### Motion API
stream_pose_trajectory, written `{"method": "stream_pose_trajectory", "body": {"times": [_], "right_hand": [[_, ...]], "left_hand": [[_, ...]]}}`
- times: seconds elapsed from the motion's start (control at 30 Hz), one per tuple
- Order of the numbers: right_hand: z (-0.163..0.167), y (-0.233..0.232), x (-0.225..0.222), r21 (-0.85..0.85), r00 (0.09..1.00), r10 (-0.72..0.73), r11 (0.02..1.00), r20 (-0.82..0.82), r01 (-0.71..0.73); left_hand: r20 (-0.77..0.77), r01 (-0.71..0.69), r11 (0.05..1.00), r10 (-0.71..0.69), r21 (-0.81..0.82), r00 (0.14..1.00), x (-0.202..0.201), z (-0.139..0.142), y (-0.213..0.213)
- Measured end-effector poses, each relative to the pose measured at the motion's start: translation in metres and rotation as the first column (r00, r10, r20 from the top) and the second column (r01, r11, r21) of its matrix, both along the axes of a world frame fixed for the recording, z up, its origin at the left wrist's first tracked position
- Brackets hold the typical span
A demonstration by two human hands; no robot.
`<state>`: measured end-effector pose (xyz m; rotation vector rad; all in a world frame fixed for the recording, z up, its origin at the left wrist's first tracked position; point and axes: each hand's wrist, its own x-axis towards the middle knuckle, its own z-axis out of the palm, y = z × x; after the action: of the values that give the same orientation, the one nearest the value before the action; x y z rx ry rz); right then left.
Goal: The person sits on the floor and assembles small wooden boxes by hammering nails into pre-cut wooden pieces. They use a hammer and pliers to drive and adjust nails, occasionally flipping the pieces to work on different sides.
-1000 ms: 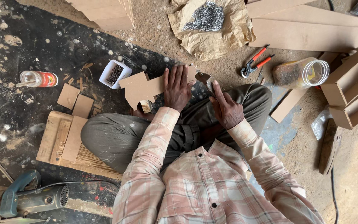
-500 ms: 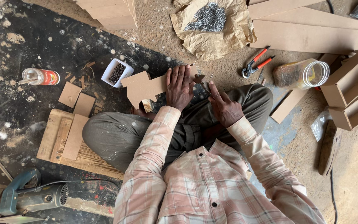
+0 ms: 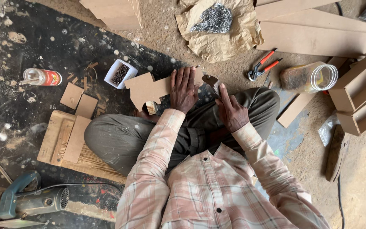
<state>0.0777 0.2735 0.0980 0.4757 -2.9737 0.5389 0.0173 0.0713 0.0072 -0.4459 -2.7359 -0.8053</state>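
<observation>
Brown fibreboard cutout [image 3: 147, 90] lies on the floor under our left hand [image 3: 183, 90], fingers flat and spread on it; right hand [image 3: 231, 111] closed on a small metal blade [image 3: 210, 80] — white cup of nails [image 3: 120, 73] just beside.

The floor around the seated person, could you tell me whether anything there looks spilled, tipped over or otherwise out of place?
Yes. The clear plastic jar lies on its side by the red-handled pliers, mouth open. A bottle with a red label also lies flat on the dark, speckled floor, and small board offcuts are scattered near the white tub of nails.
</observation>
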Motion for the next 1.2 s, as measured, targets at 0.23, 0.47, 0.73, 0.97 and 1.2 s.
{"method": "stream_pose_trajectory", "body": {"times": [0.23, 0.47, 0.73, 0.97, 1.2], "right_hand": [[0.0, 0.002, 0.0, 0.019, 0.998, -0.015, 1.0, 0.061, 0.014], [-0.001, 0.001, -0.002, 0.082, 0.997, 0.046, 0.995, 0.055, -0.051], [0.0, 0.0, 0.005, -0.044, 0.999, 0.021, 0.999, -0.038, -0.023], [-0.003, 0.0, 0.002, 0.027, 0.997, 0.023, 0.999, 0.077, -0.025], [-0.01, 0.004, 0.004, -0.019, 1.0, 0.021, 1.0, 0.003, -0.02]], "left_hand": [[-0.002, -0.011, 0.998, 0.011, -0.059, 1.0, 0.0, -0.003, 0.0], [0.034, -0.003, 1.0, 0.004, -0.031, 0.999, 0.001, 0.001, 0.0], [0.04, -0.004, 0.999, 0.006, -0.033, 0.999, 0.003, 0.001, 0.0], [0.003, 0.005, 1.0, -0.005, -0.027, 1.0, 0.002, -0.001, 0.0], [0.033, 0.009, 1.0, -0.008, -0.028, 0.999, 0.002, -0.002, 0.0]]}}
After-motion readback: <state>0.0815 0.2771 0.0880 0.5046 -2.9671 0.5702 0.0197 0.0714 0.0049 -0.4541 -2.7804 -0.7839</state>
